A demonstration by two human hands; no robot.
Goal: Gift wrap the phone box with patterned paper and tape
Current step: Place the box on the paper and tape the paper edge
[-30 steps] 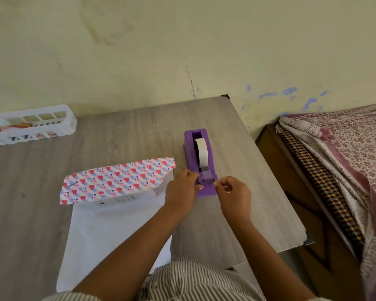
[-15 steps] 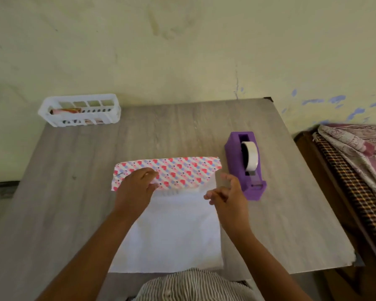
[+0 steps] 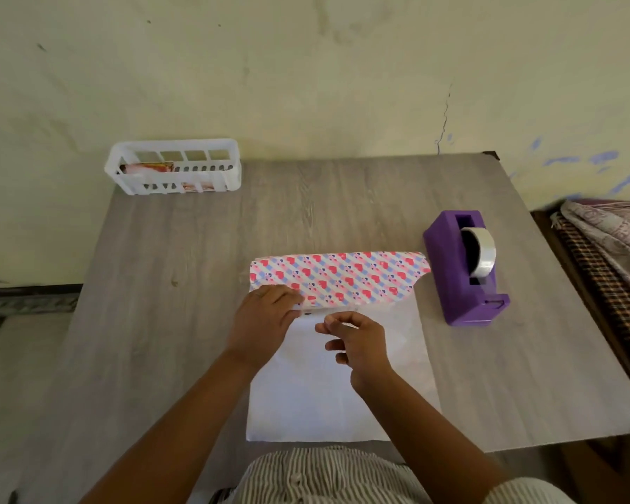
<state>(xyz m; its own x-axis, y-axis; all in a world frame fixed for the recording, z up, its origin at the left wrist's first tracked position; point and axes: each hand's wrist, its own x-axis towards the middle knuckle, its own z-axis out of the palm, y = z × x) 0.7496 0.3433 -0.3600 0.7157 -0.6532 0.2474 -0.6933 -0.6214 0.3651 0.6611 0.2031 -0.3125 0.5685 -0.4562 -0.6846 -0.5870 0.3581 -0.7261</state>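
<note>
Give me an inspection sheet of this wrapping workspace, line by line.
Surface: grey wood-grain table.
Job's things: patterned paper folded over the far end of the sheet, white underside facing up toward the person; the phone box is mostly hidden beneath the fold; purple tape dispenser to the right.
Clutter: white plastic basket at the far left corner.
Hands: left hand presses the fold edge; right hand hovers beside it with fingers pinched, possibly on tape.
Cables: nothing seen.
Surroundings: yellowish wall; cloth-covered bed at right.

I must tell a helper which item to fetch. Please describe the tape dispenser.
On the grey wooden table, look right of the heart-patterned paper. The tape dispenser stands there, the only purple thing, holding a clear tape roll.
</note>
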